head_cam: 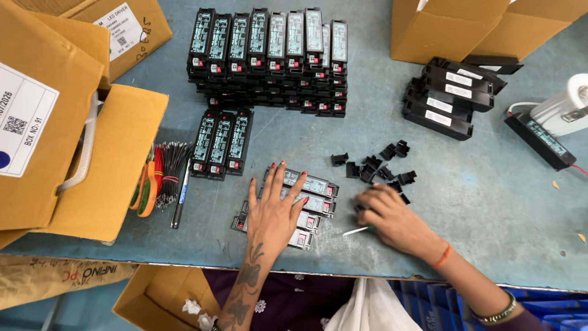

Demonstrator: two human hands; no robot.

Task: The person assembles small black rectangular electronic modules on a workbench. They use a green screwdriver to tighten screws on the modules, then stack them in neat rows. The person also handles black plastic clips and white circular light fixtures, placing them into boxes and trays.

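Flatly, the left hand is laid palm down with its fingers spread and released, pressed on a small row of black driver modules lying side by side on the blue-grey desk near its front edge. Nothing is grasped by that hand; the modules are only held down.

Just to the right, the right hand is rested on the desk with its fingers curled at the edge of a loose heap of small black plastic end caps. Whether a cap is pinched cannot be told, since the fingertips are turned away. A thin white stick is seen lying on the desk under this hand.

Further left, three more modules are set in a short row, and beside them a pen, a bundle of thin wires and orange-handled cutters are placed against an open cardboard box.

Behind, a large stacked block of modules is arranged in rows. To the far right, a stack of plain black cases is piled before two more cardboard boxes, and a white device is wired to a single module.
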